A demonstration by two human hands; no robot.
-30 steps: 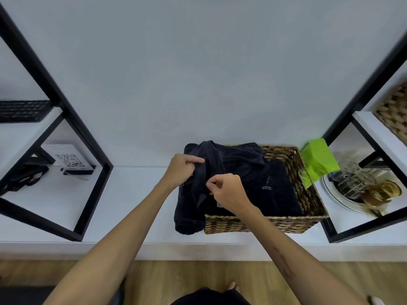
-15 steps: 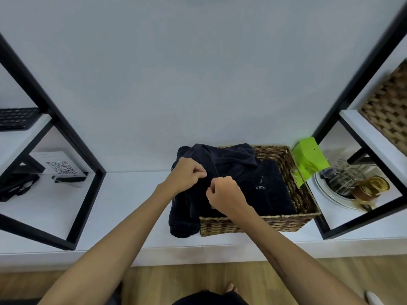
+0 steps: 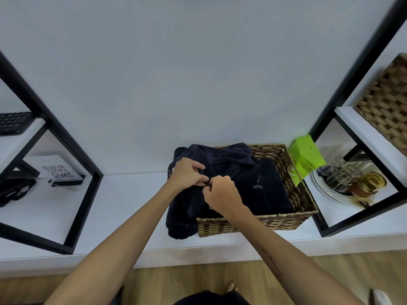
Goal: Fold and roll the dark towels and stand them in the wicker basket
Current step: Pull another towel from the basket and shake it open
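A brown wicker basket (image 3: 253,223) stands on the white shelf, filled with dark navy towels (image 3: 266,192). One dark towel (image 3: 182,216) spills over the basket's left rim and hangs down onto the shelf. My left hand (image 3: 187,175) and my right hand (image 3: 220,192) are close together over the basket's left side. Both pinch the same edge of that hanging towel. A small pale logo shows on the towel lying in the basket.
A green tissue box (image 3: 306,157) leans at the basket's right. Glass jars on a white plate (image 3: 352,183) sit inside a black frame (image 3: 343,219) further right. Another black frame (image 3: 86,201), a QR-code card (image 3: 59,172) and a second basket (image 3: 387,104) stand around.
My hands have drawn closer together on the towel's edge, now almost touching. The view has shifted slightly, so the basket sits a little further left in the picture.
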